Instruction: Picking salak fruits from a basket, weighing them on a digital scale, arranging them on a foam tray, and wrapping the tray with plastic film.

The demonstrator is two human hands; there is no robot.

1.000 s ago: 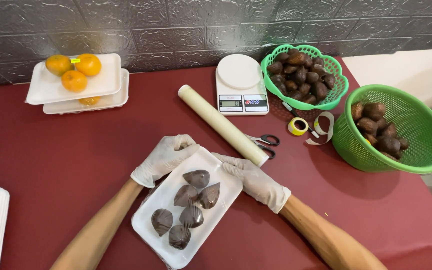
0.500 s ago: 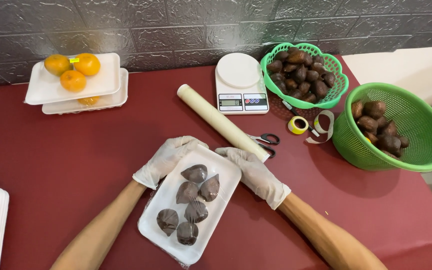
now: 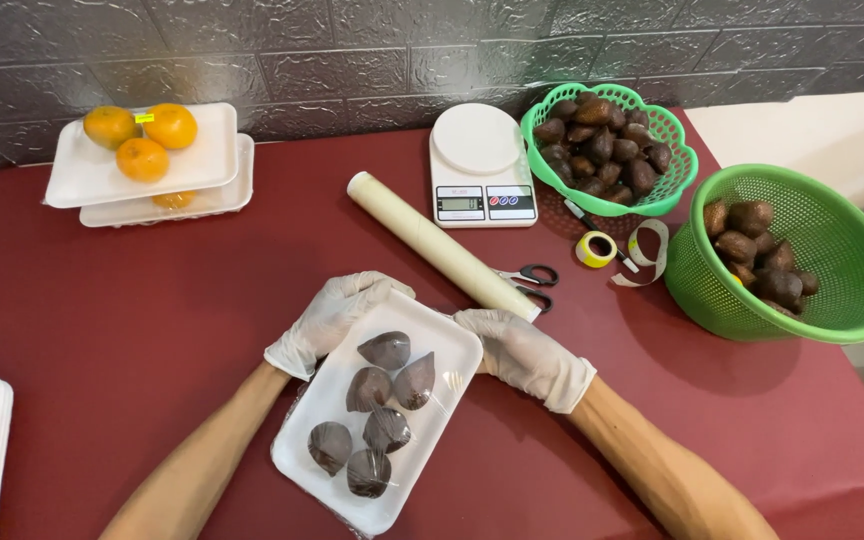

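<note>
At table's near edge, 6 o'clock: white foam tray w/ dark fruit, film-covered | L hand & R hand grip far corners | risk: film tears/slips | wrap roll at 12.

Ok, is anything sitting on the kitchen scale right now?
No, the white scale has a bare platform; the brown fruits lie in the foam tray and the green baskets.

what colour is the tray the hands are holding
White, seen in the head view: the foam tray holds dark brown fruit.
</note>
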